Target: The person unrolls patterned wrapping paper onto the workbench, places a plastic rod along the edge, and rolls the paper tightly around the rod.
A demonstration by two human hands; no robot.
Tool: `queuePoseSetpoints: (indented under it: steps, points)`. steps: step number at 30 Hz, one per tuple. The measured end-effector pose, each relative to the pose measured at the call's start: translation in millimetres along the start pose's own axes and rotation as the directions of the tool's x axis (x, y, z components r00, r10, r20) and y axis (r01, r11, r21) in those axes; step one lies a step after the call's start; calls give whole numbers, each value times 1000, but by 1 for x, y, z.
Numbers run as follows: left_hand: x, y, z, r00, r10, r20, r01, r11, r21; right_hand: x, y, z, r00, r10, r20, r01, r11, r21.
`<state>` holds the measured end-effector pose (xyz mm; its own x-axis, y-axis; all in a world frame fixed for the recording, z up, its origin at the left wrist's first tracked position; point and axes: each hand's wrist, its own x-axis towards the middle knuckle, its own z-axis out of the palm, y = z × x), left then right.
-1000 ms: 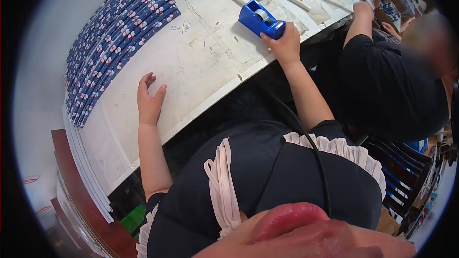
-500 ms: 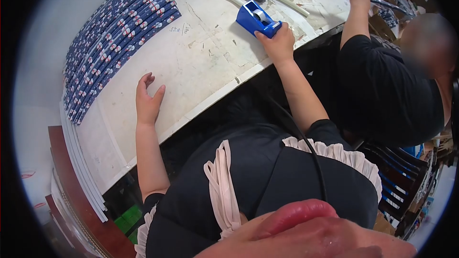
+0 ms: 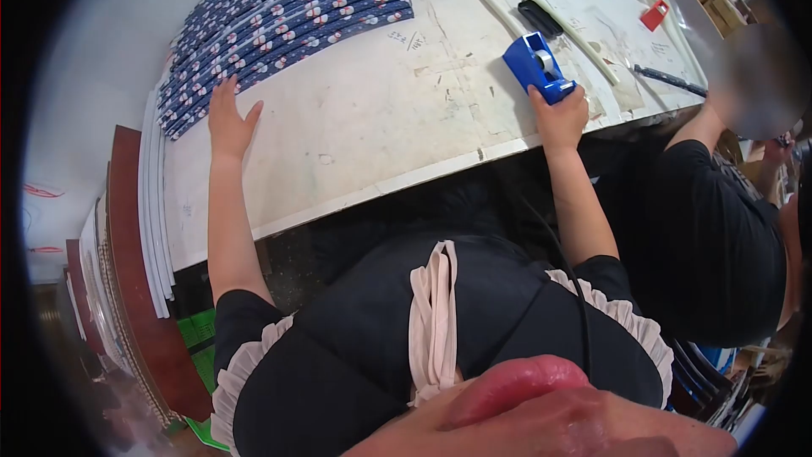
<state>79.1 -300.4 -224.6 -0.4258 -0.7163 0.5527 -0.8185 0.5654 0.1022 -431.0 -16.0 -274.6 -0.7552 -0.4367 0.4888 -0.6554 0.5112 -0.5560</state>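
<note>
- The right hand (image 3: 562,118) has its grip closed around the near end of the blue tape dispenser (image 3: 531,63), thumb on one side and fingers on the other.
- That dispenser is at the right part of the bench (image 3: 338,135), near its front edge, a pale tape roll (image 3: 546,60) in it.
- The left hand (image 3: 228,125) lies palm down, grip spread — thumb well apart from the fingers — with fingertips at the lower edge of the navy snowman-print fabric (image 3: 279,25).
- This fabric lies in overlapping strips at the bench's far left.
- A black object (image 3: 540,19) lies just beyond the dispenser, beside long pale strips (image 3: 584,49); a red piece (image 3: 654,14) is farther right.
- A dark rod (image 3: 672,80) points toward a co-worker's arm (image 3: 698,131) — blur hides their hand.
</note>
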Motion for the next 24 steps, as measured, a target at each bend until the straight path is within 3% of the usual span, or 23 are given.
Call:
queuePoseSetpoints:
  steps: [1, 3, 7, 9, 11, 13, 14, 16, 17, 19, 24]
  points:
    - [2, -12, 12, 998, 66, 4, -66, 993, 96, 0, 0, 0, 1000, 0, 2, 0, 1000, 10]
    - [5, -27, 26, 995, 99, 32, -101, 992, 81, -1, 0, 0, 1000, -4, -7, 3, 1000, -14]
    - [-7, -34, 28, 999, -25, -23, 26, 997, 69, -1, 4, 5, 1000, -6, -26, 5, 999, -42]
    - [-17, -42, 10, 995, 32, -92, -19, 989, 147, 0, 8, 6, 1000, -25, -8, 25, 1000, -12]
    - [-37, -53, -25, 992, -8, -123, 33, 979, 202, 2, 8, 7, 1000, -7, -13, 7, 1000, -1]
    - [-65, -84, -57, 966, -193, -172, 251, 859, 446, 3, 6, 6, 1000, -15, -1, 15, 1000, -4]
    - [-81, -99, -67, 964, -205, -171, 262, 853, 451, 4, 8, 7, 1000, -7, 5, 7, 1000, -1]
    - [-109, -122, -82, 839, -511, -186, 504, 604, 617, 4, 8, 7, 1000, 4, 8, -4, 1000, 0]
    - [-120, -128, -85, 836, -515, -189, 508, 598, 620, 3, 9, 8, 1000, -1, 14, 1, 1000, 4]
    - [-137, -137, -88, 739, -670, -76, 518, 491, 700, 3, 13, 11, 1000, -6, -7, 6, 1000, -10]
    - [-158, -151, -86, 680, -733, 5, 500, 468, 729, 2, 15, 12, 1000, -13, -9, 13, 1000, -3]
